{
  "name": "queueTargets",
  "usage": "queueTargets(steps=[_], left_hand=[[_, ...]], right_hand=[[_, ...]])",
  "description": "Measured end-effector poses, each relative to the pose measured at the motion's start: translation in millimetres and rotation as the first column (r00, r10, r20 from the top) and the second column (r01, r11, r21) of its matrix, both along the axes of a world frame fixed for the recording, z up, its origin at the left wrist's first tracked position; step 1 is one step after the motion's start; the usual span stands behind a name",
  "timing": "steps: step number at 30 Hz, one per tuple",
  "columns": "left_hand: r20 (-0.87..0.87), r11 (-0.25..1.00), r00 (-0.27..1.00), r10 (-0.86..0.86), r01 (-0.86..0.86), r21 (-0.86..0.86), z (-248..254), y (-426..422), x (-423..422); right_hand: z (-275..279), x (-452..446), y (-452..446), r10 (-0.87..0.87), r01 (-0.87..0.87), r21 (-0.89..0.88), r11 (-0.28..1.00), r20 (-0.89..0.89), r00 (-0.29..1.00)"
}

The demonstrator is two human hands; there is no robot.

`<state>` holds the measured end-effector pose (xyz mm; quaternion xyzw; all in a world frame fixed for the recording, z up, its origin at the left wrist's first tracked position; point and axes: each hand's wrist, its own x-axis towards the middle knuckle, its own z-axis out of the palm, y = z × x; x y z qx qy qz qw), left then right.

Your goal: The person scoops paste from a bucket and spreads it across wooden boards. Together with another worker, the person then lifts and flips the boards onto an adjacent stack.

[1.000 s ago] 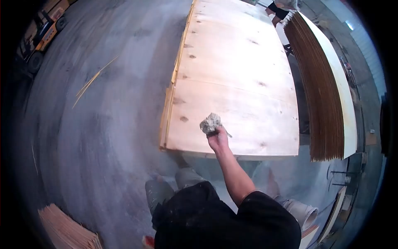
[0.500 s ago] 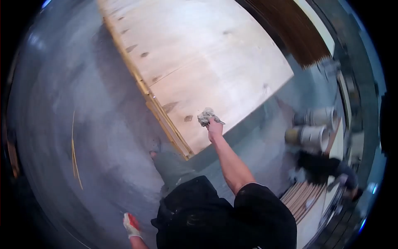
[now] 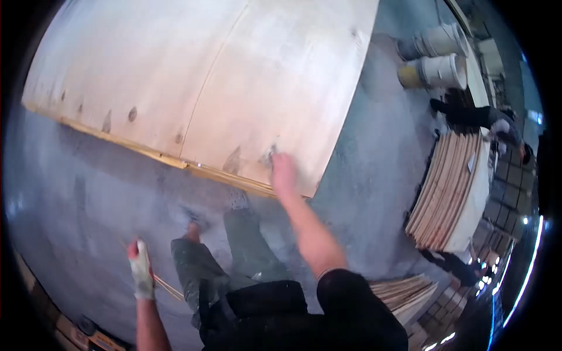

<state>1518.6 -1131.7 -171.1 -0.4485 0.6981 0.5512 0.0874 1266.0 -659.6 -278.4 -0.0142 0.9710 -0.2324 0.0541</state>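
Observation:
My right hand (image 3: 284, 174) is closed on a small tool (image 3: 270, 153), its blade down on the plywood sheet (image 3: 257, 88) near the sheet's corner. Grey paste shows at the tool, beside a dark knot mark. How much paste the tool carries is hidden by blur. My left hand (image 3: 140, 266), in a white glove with red on it, hangs low over the floor to the left, away from the sheet. Its fingers look curled, and whether it holds anything I cannot make out.
Two buckets (image 3: 443, 72) stand on the floor at the upper right. A stack of boards (image 3: 443, 190) is at the right, with one person above it and another below. More boards (image 3: 404, 295) lie lower right. Thin yellow strips (image 3: 168, 288) lie on the floor near my left hand.
The view has swung round to the sheet's long edge. My right hand, earlier holding up a lump of grey paste, is now down at the surface. My gloved left hand has come further into view.

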Motion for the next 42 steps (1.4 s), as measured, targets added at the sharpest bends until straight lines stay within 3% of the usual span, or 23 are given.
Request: queueTargets(steps=[1, 2, 4, 6, 7, 8, 9, 10, 12, 15, 19, 21, 23, 25, 27, 28, 30, 32, 34, 35, 37, 40, 42], left_hand=[[0.154, 0.999, 0.987, -0.033, 0.039, -0.037, 8, 5, -76], [-0.017, 0.945, 0.983, -0.185, 0.174, -0.277, -25, -1, -130], [-0.122, 0.896, 0.894, -0.432, 0.410, -0.169, -36, -23, -280], [0.338, 0.480, 0.703, -0.625, 0.688, -0.544, -62, -51, -372], [0.477, 0.026, 0.578, -0.663, 0.654, -0.756, -102, -81, -394], [0.475, 0.030, 0.571, -0.670, 0.660, -0.751, -99, -83, -417], [0.585, 0.009, 0.472, -0.659, 0.783, -0.622, -80, -73, -442], [0.680, -0.012, 0.351, -0.643, 0.884, -0.468, -74, -71, -454], [0.657, -0.011, 0.354, -0.666, 0.876, -0.482, -98, -85, -451], [0.629, 0.007, 0.370, -0.684, 0.865, -0.501, -109, -94, -449], [0.711, 0.000, 0.355, -0.607, 0.895, -0.446, -95, -75, -456], [0.732, -0.128, 0.307, -0.608, 0.872, -0.472, -97, -83, -463], [0.551, -0.386, 0.073, -0.832, 0.637, -0.668, -92, -87, -497], [0.412, -0.300, 0.122, -0.903, 0.509, -0.807, -102, -80, -559], [0.257, -0.032, 0.507, -0.823, 0.410, -0.912, -123, -70, -642], [0.223, 0.086, 0.703, -0.676, 0.375, -0.923, -147, -70, -686], [0.376, 0.440, 0.856, -0.355, 0.508, -0.740, -114, -37, -739], [0.459, 0.198, 0.865, -0.204, 0.496, -0.846, -128, -8, -755], [0.387, 0.061, 0.905, -0.176, 0.402, -0.914, -165, -12, -757], [0.414, 0.054, 0.896, -0.161, 0.427, -0.902, -162, -22, -749], [0.525, 0.110, 0.832, -0.178, 0.547, -0.830, -155, -8, -767], [0.475, 0.130, 0.851, -0.225, 0.509, -0.851, -166, -13, -762], [0.466, 0.145, 0.857, -0.221, 0.502, -0.853, -165, -15, -764]], right_hand=[[-7, 11, -13, 0.026, -0.027, -0.022, 0.999, -0.042, 0.999], [-5, 23, -25, 0.047, -0.050, -0.044, 0.998, -0.081, 0.996], [9, 30, -68, -0.127, 0.128, -0.188, 0.974, 0.020, 0.992], [26, 31, -118, -0.231, 0.265, -0.328, 0.907, 0.139, 0.963], [33, 34, -151, -0.535, 0.630, -0.531, 0.567, 0.344, 0.772], [32, 31, -174, -0.656, 0.817, -0.573, 0.068, 0.591, 0.469], [22, 20, -188, -0.664, 0.822, -0.566, 0.066, 0.590, 0.460], [11, 4, -198, -0.681, 0.861, -0.447, 0.242, 0.554, 0.479], [-5, -13, -213, -0.702, 0.882, -0.267, 0.389, 0.534, 0.471], [-14, -47, -222, -0.360, 0.358, -0.034, 0.933, -0.103, 0.927], [-2, 8, -284, -0.361, 0.361, -0.019, 0.932, 0.030, 0.932], [1, -1, -333, -0.421, 0.422, -0.022, 0.907, 0.027, 0.907], [3, -31, -356, -0.531, 0.543, -0.202, 0.815, 0.113, 0.840], [9, -66, -358, -0.602, 0.633, -0.366, 0.682, 0.210, 0.770], [56, -139, -334, -0.657, 0.671, -0.549, 0.499, 0.265, 0.706], [66, -175, -317, -0.682, 0.617, -0.614, 0.493, 0.167, 0.712], [92, -251, -269, -0.668, 0.676, -0.411, 0.611, 0.190, 0.719], [123, -349, -228, -0.762, 0.734, -0.407, 0.543, 0.127, 0.635], [76, -410, -174, -0.793, 0.791, -0.274, 0.547, 0.133, 0.594], [55, -439, -165, -0.794, 0.727, -0.620, 0.296, 0.262, 0.548], [19, -519, -131, -0.745, 0.518, -0.855, -0.006, 0.350, 0.568], [-10, -598, -116, -0.774, 0.774, -0.628, 0.078, 0.452, 0.444], [1, -647, -121, -0.802, 0.804, 0.035, 0.594, 0.100, 0.589]])
